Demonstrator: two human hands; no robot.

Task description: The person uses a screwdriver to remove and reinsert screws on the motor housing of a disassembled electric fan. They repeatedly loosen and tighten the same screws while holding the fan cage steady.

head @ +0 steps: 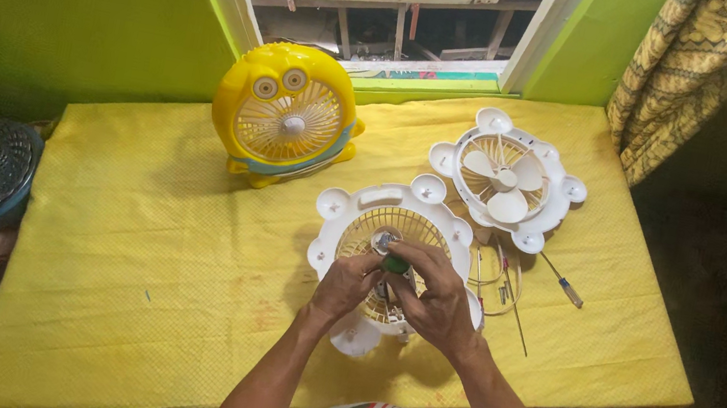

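A round white plastic fan shell with a pale yellow grille (361,219) is laid flat on the yellow cloth-covered table (153,267), near its front edge. A small green-handled tool (395,263) is pinched by the right hand (437,297) over the grille – the fingers are pressed together around it. The left hand (346,283) is curled on the grille beside it; its grip cannot be told. A second white fan half with blades (507,182) and a yellow cartoon-faced fan (284,115) are set farther back.

A yellow cartoon-faced fan (287,117) stands near a loose screwdriver (562,283) and patterned curtain (697,64).
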